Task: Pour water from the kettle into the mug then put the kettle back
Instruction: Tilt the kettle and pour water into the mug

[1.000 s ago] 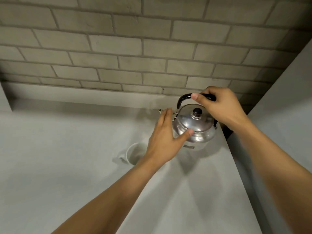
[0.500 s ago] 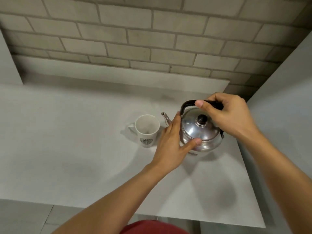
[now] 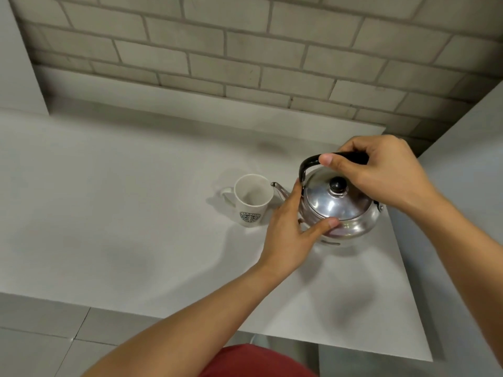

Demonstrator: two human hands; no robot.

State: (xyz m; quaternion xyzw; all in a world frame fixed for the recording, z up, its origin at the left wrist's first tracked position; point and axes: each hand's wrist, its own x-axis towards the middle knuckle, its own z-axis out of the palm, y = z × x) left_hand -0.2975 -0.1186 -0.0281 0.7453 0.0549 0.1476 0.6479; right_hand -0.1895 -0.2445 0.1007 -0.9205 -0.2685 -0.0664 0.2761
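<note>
Under my right hand point(image 3: 381, 172): kettle point(image 3: 340, 210) of polished, mirror-bright metal, with a glossy black handle point(image 3: 309, 165) and lid knob point(image 3: 337, 184) that look like plastic. Left of my left hand point(image 3: 292, 229): mug point(image 3: 251, 202), smooth white glazed ceramic. Beneath both hands: bench point(image 3: 122, 213), matt pale grey. Beyond them: rough brick wall point(image 3: 245, 50).

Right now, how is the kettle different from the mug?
The kettle is shiny metal; the mug is white with a dark round logo. The kettle wears a lid with a black knob, while the mug is open on top. The right hand grips the kettle's black handle and the left hand rests on its side; nobody touches the mug. Both stand upright on the grey counter, each with a handle.
</note>
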